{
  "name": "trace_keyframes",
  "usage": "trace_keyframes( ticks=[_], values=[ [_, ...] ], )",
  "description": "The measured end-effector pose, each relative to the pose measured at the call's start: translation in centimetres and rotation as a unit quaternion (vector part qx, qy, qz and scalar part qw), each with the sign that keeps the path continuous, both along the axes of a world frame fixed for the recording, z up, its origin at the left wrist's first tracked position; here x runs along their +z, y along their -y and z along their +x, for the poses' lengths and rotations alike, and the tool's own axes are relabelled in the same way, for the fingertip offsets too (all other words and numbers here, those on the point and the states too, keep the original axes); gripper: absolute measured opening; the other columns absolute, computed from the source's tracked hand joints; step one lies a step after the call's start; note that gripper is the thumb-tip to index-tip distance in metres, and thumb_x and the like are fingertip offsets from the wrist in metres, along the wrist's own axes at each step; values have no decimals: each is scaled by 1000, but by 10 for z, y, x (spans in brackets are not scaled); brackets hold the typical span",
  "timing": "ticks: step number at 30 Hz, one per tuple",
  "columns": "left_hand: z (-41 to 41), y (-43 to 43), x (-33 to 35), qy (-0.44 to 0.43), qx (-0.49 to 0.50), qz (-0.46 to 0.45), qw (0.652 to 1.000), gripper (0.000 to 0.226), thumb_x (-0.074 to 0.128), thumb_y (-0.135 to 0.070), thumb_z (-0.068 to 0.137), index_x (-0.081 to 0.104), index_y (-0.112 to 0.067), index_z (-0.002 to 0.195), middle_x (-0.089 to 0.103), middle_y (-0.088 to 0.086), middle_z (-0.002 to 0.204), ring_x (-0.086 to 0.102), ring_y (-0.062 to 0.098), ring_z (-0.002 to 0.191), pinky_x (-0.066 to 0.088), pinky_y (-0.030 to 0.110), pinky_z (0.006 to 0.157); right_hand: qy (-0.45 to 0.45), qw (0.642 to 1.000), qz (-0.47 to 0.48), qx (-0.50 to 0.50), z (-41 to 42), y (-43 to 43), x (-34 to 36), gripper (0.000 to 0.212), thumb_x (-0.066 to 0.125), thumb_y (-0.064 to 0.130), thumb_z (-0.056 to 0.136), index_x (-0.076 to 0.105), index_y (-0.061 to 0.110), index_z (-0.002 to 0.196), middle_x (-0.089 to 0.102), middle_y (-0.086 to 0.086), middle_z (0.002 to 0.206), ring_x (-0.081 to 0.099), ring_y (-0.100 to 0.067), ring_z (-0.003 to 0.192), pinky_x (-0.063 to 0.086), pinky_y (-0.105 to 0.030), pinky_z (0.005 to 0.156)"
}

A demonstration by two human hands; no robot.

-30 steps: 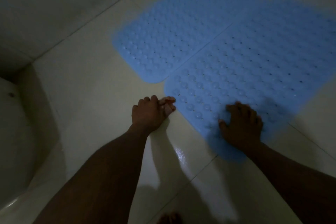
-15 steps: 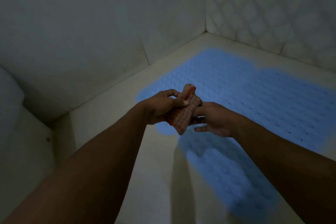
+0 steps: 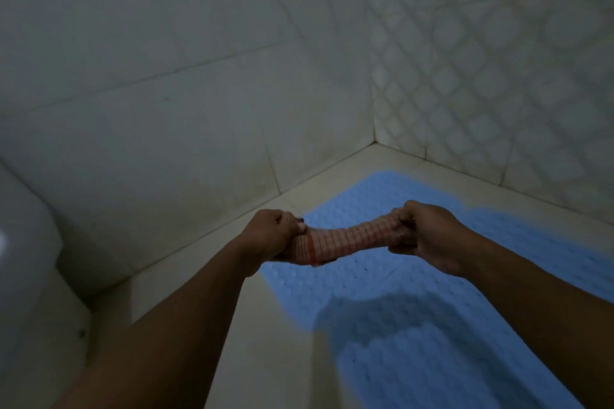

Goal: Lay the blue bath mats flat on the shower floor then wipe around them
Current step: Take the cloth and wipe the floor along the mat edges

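Two blue bath mats (image 3: 432,325) with a bumpy surface lie flat side by side on the pale shower floor (image 3: 206,276), reaching toward the far corner. Above them, in the air, I hold a pinkish checked cloth (image 3: 349,241) with a red stripe, stretched and twisted into a roll between both hands. My left hand (image 3: 275,236) is shut on its left end. My right hand (image 3: 428,236) is shut on its right end. My arms cast a shadow on the near mat.
Tiled walls (image 3: 166,93) meet in a corner behind the mats; the right wall has a diamond pattern. A white rounded fixture (image 3: 23,259) stands at the left edge. A strip of bare floor runs between the left wall and the mats.
My hands left the floor and the mat, came together on the cloth, then pulled apart, stretching it into a roll. The view tilted up toward the wall corner.
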State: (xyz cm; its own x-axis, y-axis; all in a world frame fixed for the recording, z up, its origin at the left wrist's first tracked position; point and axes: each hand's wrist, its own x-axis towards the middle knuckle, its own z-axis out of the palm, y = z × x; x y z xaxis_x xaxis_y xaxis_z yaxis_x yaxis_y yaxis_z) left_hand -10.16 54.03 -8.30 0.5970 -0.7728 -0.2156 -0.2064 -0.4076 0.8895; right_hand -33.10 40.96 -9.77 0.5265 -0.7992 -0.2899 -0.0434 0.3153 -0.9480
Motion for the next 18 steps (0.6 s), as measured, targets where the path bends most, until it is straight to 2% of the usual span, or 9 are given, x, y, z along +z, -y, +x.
trace_keyframes(
  ticks=[4,6,8,9,11,13,14,16,18],
  values=[
    [-10,9,9,-6,36,-38,999,9,62,-9,99,57,-5,106,67,17,94,69,24,71,57,31,48,-14,999,-15,32,-7,7,16,10,45,-2,91,47,7,90,59,-22,95,66,-36,89,60,-49,76],
    [-14,16,10,2,53,-55,997,30,61,-4,97,46,-14,120,64,15,99,67,23,76,57,31,51,-18,999,-21,40,-9,12,21,17,42,-1,94,50,13,100,63,-24,95,69,-37,82,60,-47,74],
    [-13,24,11,13,59,-49,997,51,58,2,93,34,-23,130,64,18,100,67,25,78,60,36,60,-32,997,-34,61,-10,18,27,23,43,1,95,58,14,106,66,-24,97,70,-35,84,59,-45,76],
    [-12,28,13,18,60,-34,997,57,56,4,91,31,-29,130,63,20,99,66,25,74,60,36,59,-42,995,-45,80,-11,21,30,22,47,1,94,63,12,105,67,-23,98,69,-33,87,57,-43,78],
    [-12,33,21,59,58,1,997,63,56,5,88,35,-36,130,62,22,98,62,25,67,59,37,57,-56,988,-65,132,-13,26,40,20,57,1,90,69,7,105,70,-21,102,67,-30,94,54,-40,80],
    [-12,38,29,96,33,20,995,57,54,6,87,47,-32,129,61,24,108,61,26,73,61,45,64,-77,974,-101,185,-16,29,50,26,66,-1,85,69,5,110,71,-17,106,66,-25,97,52,-35,80],
    [-14,40,33,98,12,16,995,52,53,7,89,53,-28,128,58,23,115,60,25,79,61,45,61,-102,964,-134,204,-17,31,55,31,69,-3,82,69,6,111,72,-14,105,66,-22,95,51,-33,79],
    [-19,43,40,86,-42,7,995,43,52,8,95,61,-22,124,49,16,130,61,24,94,56,33,53,-178,931,-233,216,-15,35,62,33,76,-2,77,71,10,107,73,-6,93,64,-14,81,49,-29,72],
    [-24,44,48,55,-101,-5,993,34,54,4,99,66,-18,121,53,11,129,64,20,96,53,23,55,-255,880,-347,202,-13,41,65,18,80,8,77,74,18,90,69,4,76,59,-8,67,47,-25,63]
  ],
)
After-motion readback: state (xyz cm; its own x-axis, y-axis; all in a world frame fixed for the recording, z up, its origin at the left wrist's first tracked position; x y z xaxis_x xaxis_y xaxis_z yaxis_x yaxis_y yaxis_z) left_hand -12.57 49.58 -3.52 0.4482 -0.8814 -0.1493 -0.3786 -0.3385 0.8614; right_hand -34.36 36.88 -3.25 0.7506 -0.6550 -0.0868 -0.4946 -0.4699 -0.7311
